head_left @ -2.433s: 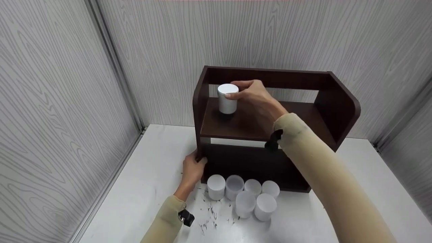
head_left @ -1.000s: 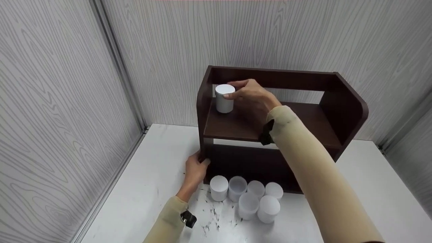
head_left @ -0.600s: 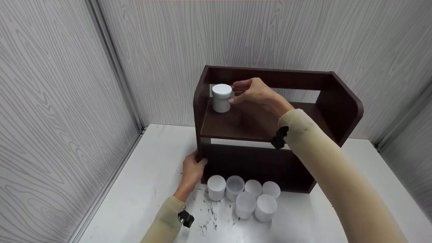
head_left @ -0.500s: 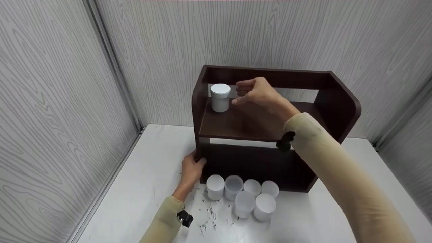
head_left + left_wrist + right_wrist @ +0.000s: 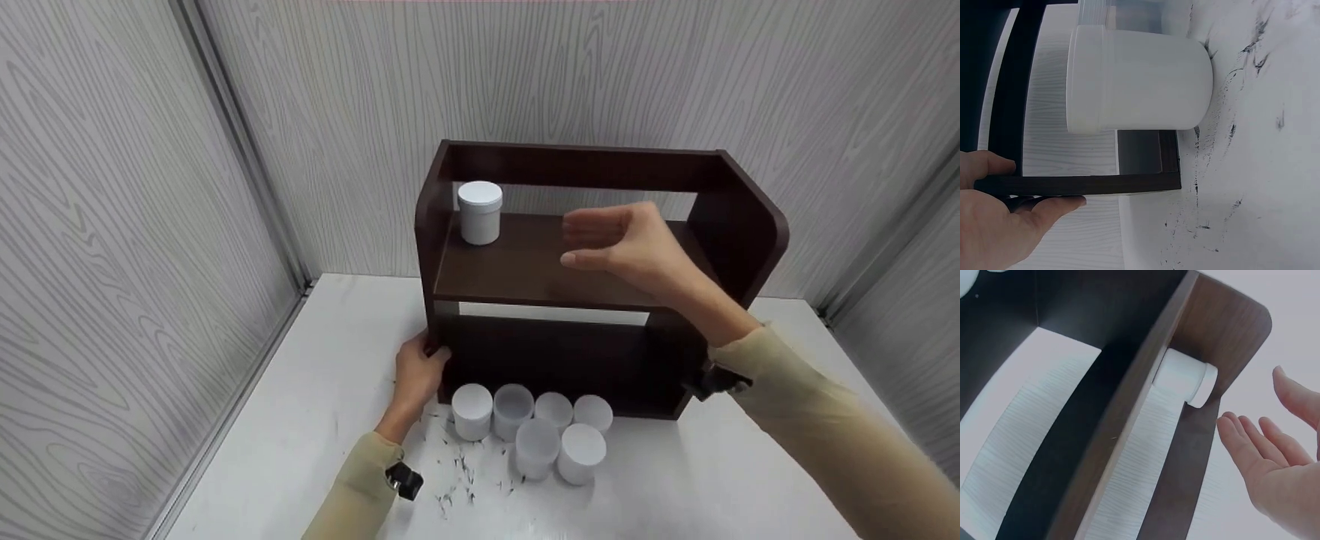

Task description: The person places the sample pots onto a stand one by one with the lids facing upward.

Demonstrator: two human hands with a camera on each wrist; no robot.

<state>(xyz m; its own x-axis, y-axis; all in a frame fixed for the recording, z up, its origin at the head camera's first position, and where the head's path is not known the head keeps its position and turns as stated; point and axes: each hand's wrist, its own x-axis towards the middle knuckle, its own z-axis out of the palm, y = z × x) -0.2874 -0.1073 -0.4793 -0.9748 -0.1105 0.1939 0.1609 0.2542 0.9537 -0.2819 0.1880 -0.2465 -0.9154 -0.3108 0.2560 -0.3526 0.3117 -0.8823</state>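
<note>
A white lidded jar stands upright at the left end of the upper board of a dark brown two-tier shelf. My right hand is off to the right of that jar, fingers extended and thumb apart, with nothing in it. In the right wrist view the same jar sits against the shelf's side panel, apart from the fingertips. My left hand grips the front edge of the shelf's left side panel low down. The left wrist view shows thumb and fingers on either side of that panel.
In front of the shelf's base several white and translucent jars stand close together on the white table. One white jar is right beside my left hand. Dark scuff marks lie on the tabletop. Wood-patterned panels enclose the back and sides.
My right hand has let go of the white jar on the upper board and drawn back right and down, its fingers opening. My left hand keeps its grip on the side panel.
</note>
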